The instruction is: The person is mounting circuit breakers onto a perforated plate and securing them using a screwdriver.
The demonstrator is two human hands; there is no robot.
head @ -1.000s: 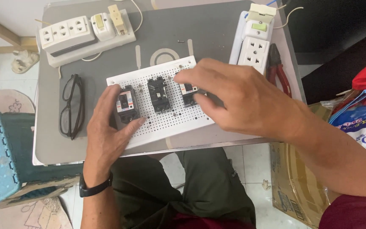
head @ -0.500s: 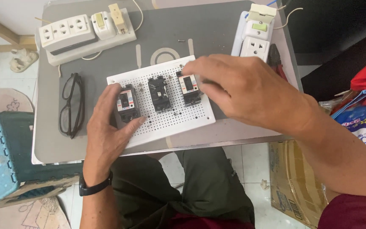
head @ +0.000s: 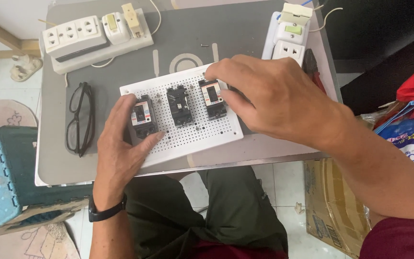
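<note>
So here we've got the white perforated board (head: pixel 188 134) sitting on the grey table (head: pixel 207 33), with three black breakers lined up on it. Our left hand (head: pixel 120 148) is wrapped around the left breaker (head: pixel 143 116), thumb on one side and fingers on the other, pinning it flat against the board near its left edge. Our right hand (head: pixel 274 96) is over the board's far right corner, fingertips pressed on the board's edge right beside the right breaker (head: pixel 212 98), fingers curled but not actually holding anything that we can see. The middle breaker (head: pixel 178 105) stands untouched between them. Looks to us like we're at the seating and lining-up stage: getting each unit square on the holes while keeping the board from sliding. Next bit probably calls for steady downward pressure with the left hand and a firm brace with the right, so nothing skews. Around it all: black glasses (head: pixel 79 119) lying left of the board, a white power strip (head: pixel 75 36) at the back left, a white socket block (head: pixel 287 41) at the back right, and red-handled pliers (head: pixel 312 69) just beside that.
</note>
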